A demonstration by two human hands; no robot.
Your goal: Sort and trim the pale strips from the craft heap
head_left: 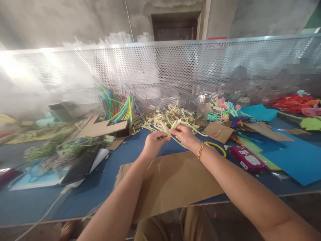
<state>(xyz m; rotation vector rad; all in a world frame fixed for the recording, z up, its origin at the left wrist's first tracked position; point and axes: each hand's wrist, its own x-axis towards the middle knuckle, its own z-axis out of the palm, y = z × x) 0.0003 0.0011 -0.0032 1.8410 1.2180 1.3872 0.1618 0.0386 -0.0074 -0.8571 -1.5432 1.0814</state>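
Note:
My left hand [155, 143] and my right hand [184, 134] meet over the table, close together, each with thumb and fingers pinched. Between them they hold a pale yellow-green leaf-like strip [165, 128]; its thin ends poke out past the fingers. A gold bracelet [200, 150] circles my right wrist. Just behind the hands lies a tangled heap of similar pale, curled strips [175, 113]. Under my forearms a brown cardboard sheet [180, 184] rests at the table's front edge. Where exactly the fingertips press on the strip is partly hidden.
A clear bottle [203, 106] stands behind the hands. Colourful stems [120, 107] rise at left, near cut cardboard [100, 127] and a dark flat device [81, 165]. At right are a purple power strip [247, 159] and blue sheets [293, 157]. A perforated metal screen [140, 67] closes the back.

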